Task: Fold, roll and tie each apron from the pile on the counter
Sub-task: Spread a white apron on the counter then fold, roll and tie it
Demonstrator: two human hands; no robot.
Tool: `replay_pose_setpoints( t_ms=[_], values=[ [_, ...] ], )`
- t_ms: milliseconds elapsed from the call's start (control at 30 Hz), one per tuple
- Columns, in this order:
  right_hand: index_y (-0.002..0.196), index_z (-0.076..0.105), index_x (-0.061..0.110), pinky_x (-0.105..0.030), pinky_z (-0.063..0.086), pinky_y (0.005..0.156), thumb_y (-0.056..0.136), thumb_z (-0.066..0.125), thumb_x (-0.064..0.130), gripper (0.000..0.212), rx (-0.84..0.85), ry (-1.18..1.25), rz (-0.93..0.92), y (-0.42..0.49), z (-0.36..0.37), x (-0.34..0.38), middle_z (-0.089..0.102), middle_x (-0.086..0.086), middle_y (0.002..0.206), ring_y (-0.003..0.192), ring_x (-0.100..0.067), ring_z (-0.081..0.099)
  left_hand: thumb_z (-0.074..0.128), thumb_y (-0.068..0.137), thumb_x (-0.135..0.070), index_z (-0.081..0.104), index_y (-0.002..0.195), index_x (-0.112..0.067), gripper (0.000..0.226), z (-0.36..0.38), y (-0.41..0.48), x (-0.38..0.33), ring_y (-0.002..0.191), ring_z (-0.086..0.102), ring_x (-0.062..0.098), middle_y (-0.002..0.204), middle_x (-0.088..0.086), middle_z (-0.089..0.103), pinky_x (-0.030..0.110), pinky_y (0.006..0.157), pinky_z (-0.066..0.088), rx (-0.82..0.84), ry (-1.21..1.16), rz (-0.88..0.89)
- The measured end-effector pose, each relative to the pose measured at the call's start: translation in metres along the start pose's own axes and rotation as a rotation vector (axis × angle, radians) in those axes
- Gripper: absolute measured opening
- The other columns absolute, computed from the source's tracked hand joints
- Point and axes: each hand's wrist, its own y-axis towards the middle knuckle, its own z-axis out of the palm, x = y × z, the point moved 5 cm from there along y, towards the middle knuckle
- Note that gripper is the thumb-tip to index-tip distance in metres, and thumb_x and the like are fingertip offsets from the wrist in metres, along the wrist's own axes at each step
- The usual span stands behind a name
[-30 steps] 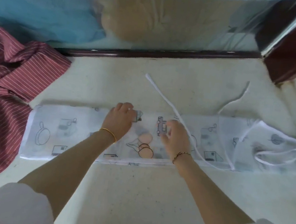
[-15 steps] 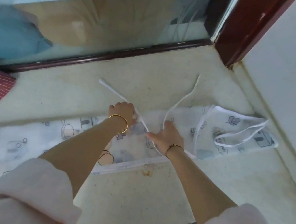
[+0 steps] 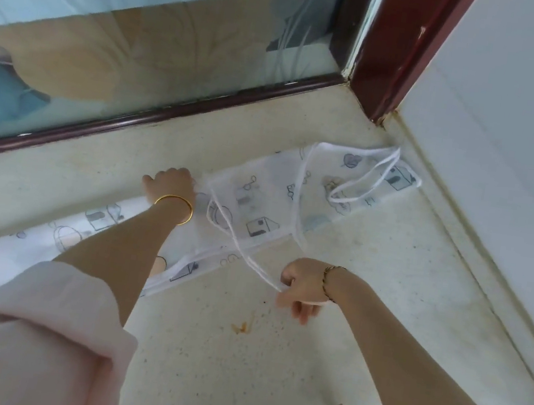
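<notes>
- Lying folded into a long strip across the counter (image 3: 345, 318), the apron (image 3: 258, 208) looks thin, soft and light.
- Left hand (image 3: 170, 188) curls round its far edge, pinning it.
- Right hand (image 3: 303, 287) pinches the limp white tie (image 3: 259, 270), a sound place to hold.

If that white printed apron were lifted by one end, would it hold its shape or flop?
Probably floppy: the white apron lies as a thin, flat folded strip, so it would likely sag and unfold. It seems light, being partly see-through. Its string, pinched by the right hand, curls loosely and may tangle.
</notes>
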Motion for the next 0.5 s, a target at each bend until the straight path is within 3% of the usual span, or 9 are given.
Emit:
replay_pose_setpoints(
  t_ms=[100, 167, 233, 300, 400, 500],
  values=[
    [0.078, 0.06, 0.01, -0.032, 0.054, 0.078, 0.086, 0.062, 0.04, 0.031, 0.059, -0.193, 0.268, -0.011, -0.008, -0.045, 0.073, -0.007, 0.08, 0.059, -0.016, 0.067, 0.051, 0.091, -0.018, 0.056, 0.111, -0.013, 0.022, -0.004, 0.011, 0.002, 0.103, 0.055, 0.026, 0.106, 0.007, 0.06, 0.037, 0.089, 0.035, -0.029, 0.017, -0.047],
    [0.089, 0.062, 0.007, -0.035, 0.054, 0.085, 0.082, 0.06, 0.055, 0.048, 0.068, -0.174, 0.414, -0.023, -0.013, -0.067, 0.071, -0.01, 0.088, 0.073, -0.023, 0.069, 0.053, 0.09, -0.02, 0.053, 0.116, -0.011, 0.028, -0.004, 0.013, 0.0, 0.106, 0.052, 0.027, 0.112, 0.01, 0.056, 0.038, 0.089, 0.036, -0.035, 0.017, -0.056],
    [0.105, 0.062, 0.004, -0.037, 0.053, 0.085, 0.085, 0.051, 0.061, 0.062, 0.065, -0.142, 0.475, -0.031, -0.018, -0.072, 0.068, -0.013, 0.107, 0.091, -0.027, 0.069, 0.055, 0.09, -0.024, 0.045, 0.124, -0.008, 0.039, -0.006, 0.008, -0.007, 0.11, 0.046, 0.03, 0.12, 0.014, 0.048, 0.037, 0.087, 0.038, -0.066, 0.016, -0.046],
    [0.115, 0.061, 0.003, -0.037, 0.05, 0.08, 0.089, 0.046, 0.061, 0.065, 0.059, -0.142, 0.475, -0.036, -0.02, -0.065, 0.064, -0.012, 0.119, 0.102, -0.027, 0.066, 0.055, 0.09, -0.024, 0.04, 0.127, -0.006, 0.044, -0.008, -0.003, -0.03, 0.11, 0.045, 0.032, 0.122, 0.016, 0.043, 0.039, 0.086, 0.042, -0.115, -0.035, 0.105],
    [0.121, 0.061, 0.005, -0.039, 0.047, 0.086, 0.091, 0.044, 0.059, 0.064, 0.059, -0.226, 0.476, -0.04, -0.022, -0.047, 0.063, -0.01, 0.123, 0.107, -0.027, 0.063, 0.054, 0.091, -0.027, 0.042, 0.123, -0.006, 0.04, 0.0, -0.028, -0.072, 0.103, 0.052, 0.034, 0.117, 0.016, 0.043, 0.044, 0.085, 0.048, 0.066, -0.347, 0.364],
    [0.115, 0.059, 0.003, -0.032, 0.05, 0.071, 0.096, 0.046, 0.045, 0.048, -0.063, -0.181, 0.389, -0.035, -0.021, -0.033, 0.065, -0.009, 0.112, 0.104, -0.026, 0.065, 0.056, 0.087, -0.025, 0.048, 0.089, -0.009, 0.018, 0.011, -0.054, -0.093, 0.072, 0.053, 0.027, 0.083, 0.007, 0.048, 0.032, 0.064, 0.045, 0.265, -0.536, 0.436]
  ],
)
